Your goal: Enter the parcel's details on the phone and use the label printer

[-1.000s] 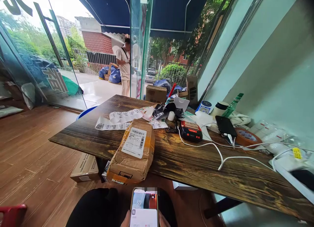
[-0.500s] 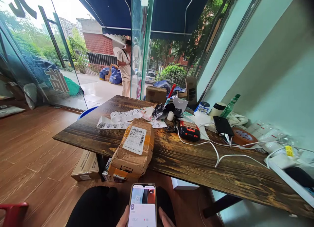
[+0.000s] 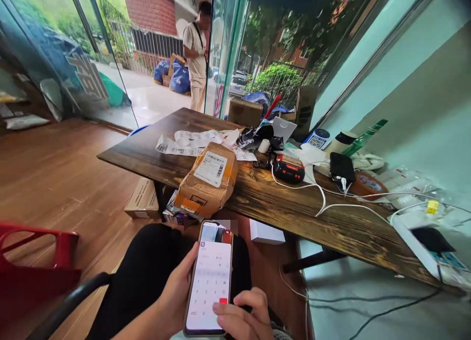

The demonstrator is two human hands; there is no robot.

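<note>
In the head view a smartphone is upright over my lap, its lit screen showing a number keypad. My left hand is wrapped round the phone's left side. At the lower right of the screen is my right hand, its fingers loosely bent and apart, one fingertip over the keypad near a red key. It grips nothing that I can see. Just beyond the phone, a taped cardboard box with a white label lies on the near edge of the dark wooden table.
Printed label strips lie behind the box. To the right are a black-and-red portable printer, white cables, a black power bank and a tape roll. A red stool stands at left. Outside, a person stands by the glass door.
The view has tipped down. The phone shows higher in the picture, with a keypad now visible. My right hand has come from the phone's right side onto its lower screen.
</note>
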